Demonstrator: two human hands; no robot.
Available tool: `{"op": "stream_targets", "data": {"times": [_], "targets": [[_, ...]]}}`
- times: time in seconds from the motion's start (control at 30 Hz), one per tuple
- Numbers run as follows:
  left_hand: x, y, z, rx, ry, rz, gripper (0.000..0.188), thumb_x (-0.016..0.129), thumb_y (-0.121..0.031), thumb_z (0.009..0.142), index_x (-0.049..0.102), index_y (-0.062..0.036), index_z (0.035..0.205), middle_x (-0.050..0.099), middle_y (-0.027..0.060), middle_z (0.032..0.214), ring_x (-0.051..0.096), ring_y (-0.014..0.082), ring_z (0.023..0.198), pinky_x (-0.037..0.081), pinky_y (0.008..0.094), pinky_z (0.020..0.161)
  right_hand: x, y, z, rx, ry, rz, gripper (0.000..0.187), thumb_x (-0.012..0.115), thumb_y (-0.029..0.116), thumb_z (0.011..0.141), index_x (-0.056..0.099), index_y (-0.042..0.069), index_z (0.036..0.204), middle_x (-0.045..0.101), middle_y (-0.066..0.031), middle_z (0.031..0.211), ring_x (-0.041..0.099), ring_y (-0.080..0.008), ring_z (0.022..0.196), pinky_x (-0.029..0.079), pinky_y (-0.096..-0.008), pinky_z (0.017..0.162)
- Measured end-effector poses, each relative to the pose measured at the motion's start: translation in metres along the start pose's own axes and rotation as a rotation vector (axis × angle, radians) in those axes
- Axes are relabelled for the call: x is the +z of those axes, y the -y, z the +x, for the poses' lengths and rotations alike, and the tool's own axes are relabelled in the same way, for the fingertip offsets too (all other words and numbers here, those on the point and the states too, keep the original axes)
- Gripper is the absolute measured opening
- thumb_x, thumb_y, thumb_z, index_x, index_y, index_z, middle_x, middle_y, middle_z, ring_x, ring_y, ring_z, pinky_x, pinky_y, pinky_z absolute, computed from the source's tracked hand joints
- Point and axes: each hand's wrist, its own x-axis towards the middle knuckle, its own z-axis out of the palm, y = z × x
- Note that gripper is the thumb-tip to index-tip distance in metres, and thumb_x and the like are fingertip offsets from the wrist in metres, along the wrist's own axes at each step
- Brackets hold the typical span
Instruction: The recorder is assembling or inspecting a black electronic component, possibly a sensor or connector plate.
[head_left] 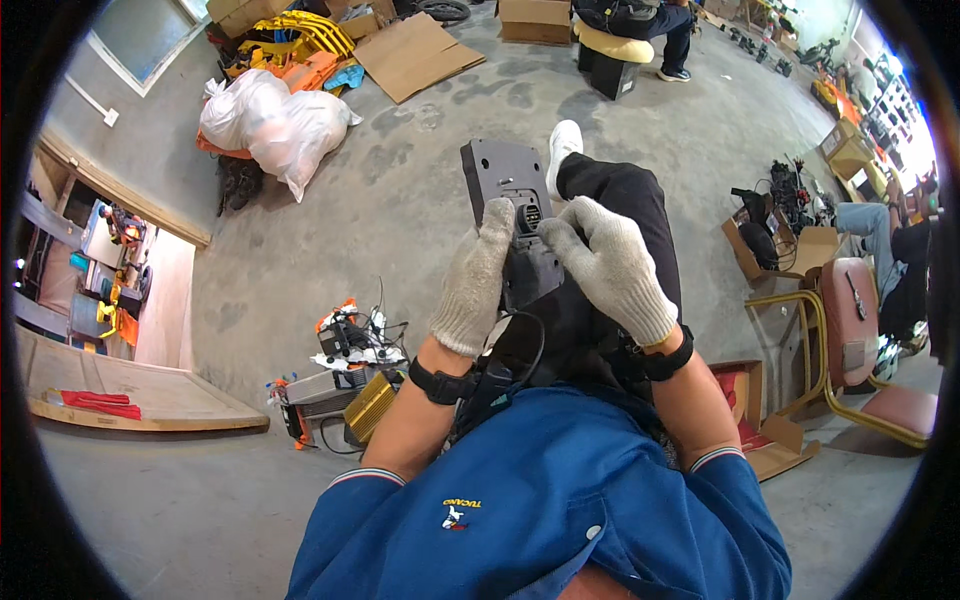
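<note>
A long dark grey plastic housing with screw holes lies over my lap, its far end pointing away from me. A round black connector with several metal contacts sits at its middle. My left hand, in a knitted off-white glove, grips the housing from the left, with the thumb beside the connector. My right hand, gloved alike, is closed with its fingertips at the connector's right side. Whatever those fingertips pinch, if anything, is hidden. A thin black cable curves below the housing.
To my left on the floor are electronic parts with wires and a gold finned metal box. White sacks and flattened cardboard lie ahead. A pink chair and an open carton are at right. Other people sit nearby.
</note>
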Motion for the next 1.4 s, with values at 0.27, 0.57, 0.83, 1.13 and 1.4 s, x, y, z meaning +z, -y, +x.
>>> {"op": "stream_targets", "data": {"times": [0.27, 0.57, 0.83, 1.13, 1.4], "targets": [[0.003, -0.002, -0.002, 0.016, 0.006, -0.029, 0.065, 0.051, -0.061, 0.11, 0.069, -0.0012, 0.127, 0.07, 0.0042, 0.106, 0.067, 0.0105, 0.092, 0.056, 0.0281, 0.079, -0.001, 0.0, -0.002, -0.023, -0.019, -0.013, 0.027, 0.075, 0.025, 0.099, 0.066, 0.0, 0.09, 0.069, -0.021, 0.076, 0.07, -0.036, 0.068, 0.051, -0.0428, 0.063], [0.005, -0.006, -0.004, -0.004, -0.021, -0.037, 0.063, 0.052, -0.06, 0.11, 0.069, -0.0014, 0.127, 0.071, 0.0048, 0.106, 0.067, 0.0105, 0.094, 0.056, 0.0282, 0.081, 0.0, 0.0, -0.002, -0.031, -0.021, 0.011, 0.025, 0.075, 0.022, 0.099, 0.065, 0.0, 0.091, 0.069, -0.0203, 0.076, 0.071, -0.0359, 0.07, 0.052, -0.0421, 0.064], [0.007, -0.005, -0.004, 0.037, -0.001, -0.039, 0.063, 0.051, -0.06, 0.11, 0.068, -0.0011, 0.127, 0.07, 0.0053, 0.106, 0.067, 0.0108, 0.093, 0.056, 0.0283, 0.081, 0.001, 0.0, -0.001, -0.003, -0.027, 0.003, 0.024, 0.074, 0.021, 0.099, 0.065, 0.0, 0.091, 0.069, -0.0202, 0.077, 0.072, -0.037, 0.072, 0.052, -0.0425, 0.065], [0.003, -0.003, -0.001, 0.048, -0.033, 0.051, 0.064, 0.053, -0.064, 0.108, 0.071, -0.0037, 0.12, 0.068, 0.0021, 0.099, 0.062, 0.0089, 0.087, 0.052, 0.0272, 0.075, -0.002, -0.002, 0.001, -0.094, -0.001, -0.047, 0.018, 0.075, 0.017, 0.098, 0.066, 0.001, 0.095, 0.071, -0.0196, 0.08, 0.072, -0.0377, 0.075, 0.054, -0.0431, 0.067], [0.005, -0.009, -0.004, 0.008, -0.004, -0.015, 0.065, 0.052, -0.063, 0.109, 0.07, -0.003, 0.125, 0.071, 0.0032, 0.103, 0.067, 0.0092, 0.086, 0.057, 0.0258, 0.074, 0.0, -0.003, 0.001, -0.063, 0.003, -0.019, 0.021, 0.073, 0.021, 0.1, 0.067, 0.001, 0.096, 0.071, -0.022, 0.084, 0.072, -0.0411, 0.079, 0.054, -0.0449, 0.069]]}}
